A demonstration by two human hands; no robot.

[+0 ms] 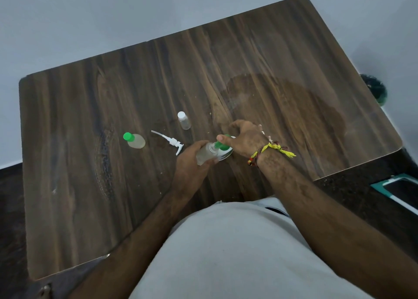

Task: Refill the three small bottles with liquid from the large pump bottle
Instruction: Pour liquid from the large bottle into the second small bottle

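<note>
Left hand (192, 160) grips clear small bottle (207, 155); right hand (245, 140) pinches its green cap (222, 146) above tabletop (294, 72).

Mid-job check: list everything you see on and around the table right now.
Table: 1, dark wood.
Green-capped bottle: 1, clear, standing left of the pump.
White-capped bottle: 1, clear, behind the pump.
Pump head: 1, white, lying loose on the table.
Held bottle: 1, clear, tilted in the left hand.
Green cap: 1, under the right thumb.
Wrist threads: yellow, red.
Left hand: grips the held bottle.
Right hand: at the green cap.
</note>
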